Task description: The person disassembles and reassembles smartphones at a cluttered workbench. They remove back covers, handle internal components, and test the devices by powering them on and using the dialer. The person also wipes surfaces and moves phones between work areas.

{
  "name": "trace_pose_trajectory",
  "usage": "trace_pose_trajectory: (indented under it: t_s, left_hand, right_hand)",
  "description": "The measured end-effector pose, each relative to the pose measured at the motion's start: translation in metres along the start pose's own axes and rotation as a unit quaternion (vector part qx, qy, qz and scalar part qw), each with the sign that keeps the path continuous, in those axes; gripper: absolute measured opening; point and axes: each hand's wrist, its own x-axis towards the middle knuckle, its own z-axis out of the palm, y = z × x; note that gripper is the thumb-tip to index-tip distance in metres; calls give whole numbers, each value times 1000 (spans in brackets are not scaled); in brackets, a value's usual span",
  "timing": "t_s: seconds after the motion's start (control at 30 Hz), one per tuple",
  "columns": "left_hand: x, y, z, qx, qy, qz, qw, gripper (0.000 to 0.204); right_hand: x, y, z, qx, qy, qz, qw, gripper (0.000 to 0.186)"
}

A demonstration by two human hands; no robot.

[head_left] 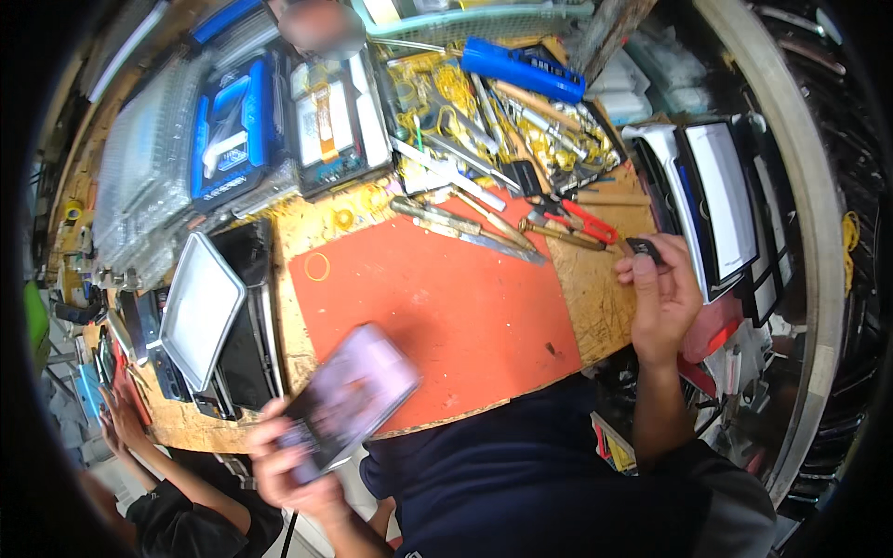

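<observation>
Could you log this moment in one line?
left hand: holding phone-like device | right hand: holding small black item | bench: orange mat, tools

The head view looks straight down, upright, from above the person's near side of a wooden bench point(603, 321), its middle falling on the orange mat point(488, 302). It is near enough to take in both hands: the left hand point(282, 476) toward seven o'clock, the right hand point(666, 296) at three. The wearer's dark clothing point(558, 479) fills five o'clock; the fisheye bends straight edges.
</observation>
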Motion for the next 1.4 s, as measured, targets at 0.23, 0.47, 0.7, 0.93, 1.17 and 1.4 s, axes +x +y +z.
trace_pose_trajectory:
  t_s: [0.23,0.47,0.7,0.93,1.17,1.4]
  left_hand:
    - [-33,-2,42,87,-159,98,979,50]
    - [-24,4,28,201,-232,101,946,44]
    - [-49,-9,38,225,-183,109,951,41]
    - [-71,-26,50,214,-156,116,957,43]
    - [-69,-24,56,250,-79,163,951,30]
    - [-73,-35,61,254,-86,161,950,25]
  right_hand:
    - [-12,-17,16,78,-23,67,994,22]
    - [-24,-70,76,-27,-268,-34,962,26]
    - [-41,-93,175,-243,-304,-307,868,18]
    - [-70,-127,203,-33,-344,-238,908,12]
    - [-57,-112,203,-54,-492,-167,853,9]
    - [-25,-111,194,-193,-228,-240,924,12]
